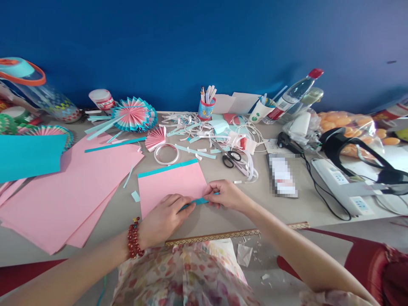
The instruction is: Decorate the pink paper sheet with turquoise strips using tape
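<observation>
A pink sheet of paper with a blue strip along its far edge lies on the table in front of me. Along its near edge runs a second blue strip, partly covered by my fingers. My left hand rests on the near left part of the sheet, thumb and fingers closed over the blue edge. At the right end of that edge, my right hand pinches the blue strip between thumb and fingers. Just beyond the sheet are a roll of tape and black-handled scissors.
Large pink sheets and blue paper cover the left side. Folded paper rosettes, paper scraps and a pen cup stand behind. To the right are a phone, a power strip and a bottle.
</observation>
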Motion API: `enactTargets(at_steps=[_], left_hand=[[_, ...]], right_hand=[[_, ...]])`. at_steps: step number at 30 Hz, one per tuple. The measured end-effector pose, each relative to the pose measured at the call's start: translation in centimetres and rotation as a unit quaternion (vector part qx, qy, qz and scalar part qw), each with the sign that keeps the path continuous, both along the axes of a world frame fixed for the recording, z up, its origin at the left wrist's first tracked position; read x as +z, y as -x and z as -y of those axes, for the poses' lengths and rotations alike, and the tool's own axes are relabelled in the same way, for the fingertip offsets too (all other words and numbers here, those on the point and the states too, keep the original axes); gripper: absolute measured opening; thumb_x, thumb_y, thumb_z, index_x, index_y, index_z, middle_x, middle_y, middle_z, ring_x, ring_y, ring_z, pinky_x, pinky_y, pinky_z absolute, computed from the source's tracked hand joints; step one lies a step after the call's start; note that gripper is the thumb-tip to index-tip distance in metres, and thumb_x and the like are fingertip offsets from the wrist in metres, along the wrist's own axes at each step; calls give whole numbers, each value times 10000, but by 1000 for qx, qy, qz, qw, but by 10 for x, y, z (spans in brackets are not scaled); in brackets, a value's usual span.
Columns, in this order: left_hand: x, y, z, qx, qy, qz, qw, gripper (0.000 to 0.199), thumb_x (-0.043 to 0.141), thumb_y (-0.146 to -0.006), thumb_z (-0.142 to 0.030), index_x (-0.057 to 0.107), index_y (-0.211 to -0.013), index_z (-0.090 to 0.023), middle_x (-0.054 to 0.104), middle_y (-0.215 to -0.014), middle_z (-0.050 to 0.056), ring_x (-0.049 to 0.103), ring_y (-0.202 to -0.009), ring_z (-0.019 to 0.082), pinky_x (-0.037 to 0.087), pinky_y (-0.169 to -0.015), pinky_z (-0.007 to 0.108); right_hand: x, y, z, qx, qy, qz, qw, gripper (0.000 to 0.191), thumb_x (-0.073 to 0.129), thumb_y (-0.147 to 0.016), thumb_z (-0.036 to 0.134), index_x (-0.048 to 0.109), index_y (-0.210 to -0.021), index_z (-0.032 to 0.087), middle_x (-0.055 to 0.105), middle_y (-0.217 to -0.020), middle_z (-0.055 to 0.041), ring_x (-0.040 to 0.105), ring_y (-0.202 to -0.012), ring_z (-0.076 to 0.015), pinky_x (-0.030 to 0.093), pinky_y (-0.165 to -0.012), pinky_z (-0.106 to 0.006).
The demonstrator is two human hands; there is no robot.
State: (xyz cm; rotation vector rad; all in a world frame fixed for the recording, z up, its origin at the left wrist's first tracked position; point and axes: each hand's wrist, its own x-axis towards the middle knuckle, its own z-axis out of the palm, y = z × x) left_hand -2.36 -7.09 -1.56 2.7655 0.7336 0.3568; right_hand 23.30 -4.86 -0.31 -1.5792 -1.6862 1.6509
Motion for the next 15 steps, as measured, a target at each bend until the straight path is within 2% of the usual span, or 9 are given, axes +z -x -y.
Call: enactTargets(at_steps=[11, 15], left_hand=[[-5, 1, 3, -8, -33, -27, 999, 405, 468, -935, -93, 501, -1337, -139, 534, -1314, 124, 505, -1150, 234, 444, -1000, 414], [-5, 1, 3, -7, -38, -33, 999, 415, 475, -929, -95, 502, -1340, -149, 531, -1320, 126, 512, -1142, 229, 451, -994, 410]], right_hand=[[0, 1, 1, -3, -13, 14, 1000, 155, 638, -790, 329, 647, -810, 176, 650, -662, 17, 557, -475, -78, 388, -399, -162], [5, -3, 2, -4, -24, 36, 999, 166, 630, -799, 346, 635, -863, 192, 680, -807, 7, 543, -455, -67, 377, -363, -164]])
